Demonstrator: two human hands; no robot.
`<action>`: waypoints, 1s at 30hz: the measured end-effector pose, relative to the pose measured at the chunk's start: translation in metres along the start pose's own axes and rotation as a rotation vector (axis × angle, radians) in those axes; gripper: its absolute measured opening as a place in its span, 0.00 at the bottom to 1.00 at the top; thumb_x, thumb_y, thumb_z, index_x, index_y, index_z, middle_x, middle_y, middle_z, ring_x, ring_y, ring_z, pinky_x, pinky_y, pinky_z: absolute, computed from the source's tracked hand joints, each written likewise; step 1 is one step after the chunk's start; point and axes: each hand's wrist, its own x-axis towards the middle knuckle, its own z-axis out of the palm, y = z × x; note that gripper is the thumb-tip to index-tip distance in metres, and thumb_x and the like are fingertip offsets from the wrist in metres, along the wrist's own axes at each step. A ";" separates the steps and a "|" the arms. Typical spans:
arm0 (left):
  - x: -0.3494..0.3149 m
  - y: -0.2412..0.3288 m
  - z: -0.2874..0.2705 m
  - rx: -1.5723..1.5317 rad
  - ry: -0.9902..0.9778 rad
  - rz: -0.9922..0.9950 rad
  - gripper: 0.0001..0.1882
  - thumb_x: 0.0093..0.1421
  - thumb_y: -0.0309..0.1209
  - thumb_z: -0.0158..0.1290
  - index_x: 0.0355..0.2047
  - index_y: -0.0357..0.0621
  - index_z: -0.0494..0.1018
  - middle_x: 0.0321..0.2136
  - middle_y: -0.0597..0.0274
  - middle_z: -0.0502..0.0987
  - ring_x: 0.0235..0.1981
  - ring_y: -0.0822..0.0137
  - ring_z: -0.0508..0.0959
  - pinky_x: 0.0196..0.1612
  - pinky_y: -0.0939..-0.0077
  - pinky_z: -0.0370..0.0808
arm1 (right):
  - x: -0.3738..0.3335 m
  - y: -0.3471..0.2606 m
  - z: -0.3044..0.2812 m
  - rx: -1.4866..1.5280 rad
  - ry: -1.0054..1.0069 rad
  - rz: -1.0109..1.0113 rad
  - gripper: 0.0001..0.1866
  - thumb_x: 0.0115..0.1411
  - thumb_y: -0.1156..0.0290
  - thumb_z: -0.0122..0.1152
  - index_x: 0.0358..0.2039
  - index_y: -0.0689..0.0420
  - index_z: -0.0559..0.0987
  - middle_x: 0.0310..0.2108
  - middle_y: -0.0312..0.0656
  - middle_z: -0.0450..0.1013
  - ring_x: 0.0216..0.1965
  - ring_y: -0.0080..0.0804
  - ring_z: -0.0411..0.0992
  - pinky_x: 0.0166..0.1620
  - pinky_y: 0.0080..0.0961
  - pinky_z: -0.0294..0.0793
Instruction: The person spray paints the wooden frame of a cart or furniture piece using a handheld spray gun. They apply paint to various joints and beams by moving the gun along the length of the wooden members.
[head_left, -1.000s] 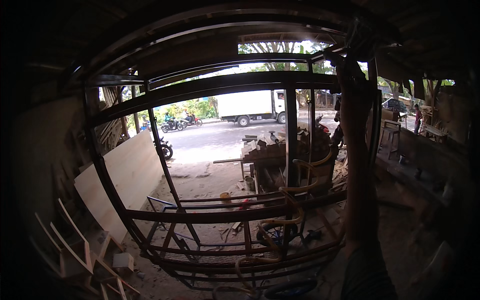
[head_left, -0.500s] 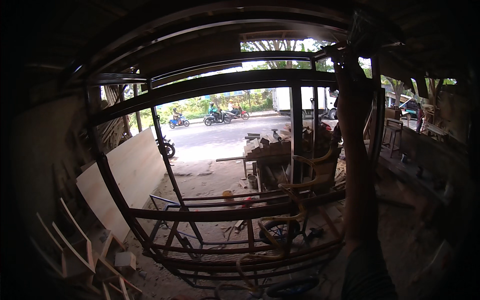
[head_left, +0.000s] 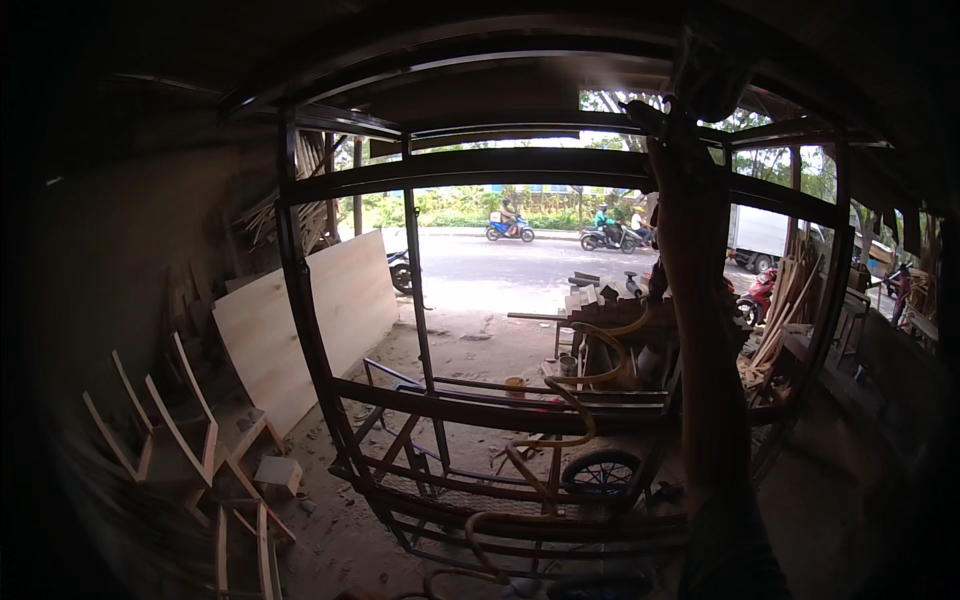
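Observation:
My right hand (head_left: 690, 150) is raised at the upper right, at the end of an outstretched arm. It is closed round a dark spray gun (head_left: 655, 118) with a cup on top; its nozzle points left, beside the upper rails of a dark metal frame (head_left: 480, 178). Shadow hides the fingers' detail. A coiled yellow air hose (head_left: 555, 440) hangs below the gun and winds down through the picture to the lower edge. My left hand is out of view.
Pale wooden chair-like frames (head_left: 190, 420) stand at lower left, by a large plywood sheet (head_left: 350, 290). A spoked wheel (head_left: 600, 472) shows low in the metal frame. Beyond are a bench of wood offcuts (head_left: 590, 300) and a road (head_left: 490, 265) with motorbike riders and a white truck (head_left: 755, 235).
My view has turned, so the metal frame sits further right in the picture. My right hand and the spray gun have moved left along the upper rails, away from the right corner post.

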 end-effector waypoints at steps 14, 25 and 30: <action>-0.072 0.030 -0.036 0.013 0.346 0.139 0.20 0.53 0.41 0.66 0.32 0.35 0.77 0.21 0.52 0.79 0.21 0.59 0.79 0.26 0.67 0.74 | -0.039 -0.124 0.157 0.346 -0.105 0.162 0.16 0.64 0.72 0.63 0.52 0.55 0.80 0.33 0.41 0.79 0.25 0.22 0.76 0.29 0.20 0.74; -0.110 0.045 -0.044 0.052 0.567 0.249 0.20 0.52 0.36 0.66 0.38 0.33 0.76 0.21 0.49 0.78 0.21 0.57 0.78 0.26 0.65 0.75 | -0.069 -0.197 0.288 0.565 -0.046 -0.010 0.20 0.66 0.71 0.60 0.59 0.53 0.77 0.35 0.44 0.80 0.22 0.26 0.75 0.26 0.24 0.75; -0.123 0.045 -0.037 0.074 0.636 0.316 0.21 0.52 0.33 0.66 0.41 0.32 0.75 0.22 0.47 0.77 0.21 0.56 0.78 0.25 0.64 0.75 | -0.083 -0.202 0.306 0.465 -0.268 -0.006 0.19 0.66 0.67 0.61 0.57 0.54 0.78 0.29 0.41 0.78 0.20 0.24 0.73 0.25 0.24 0.73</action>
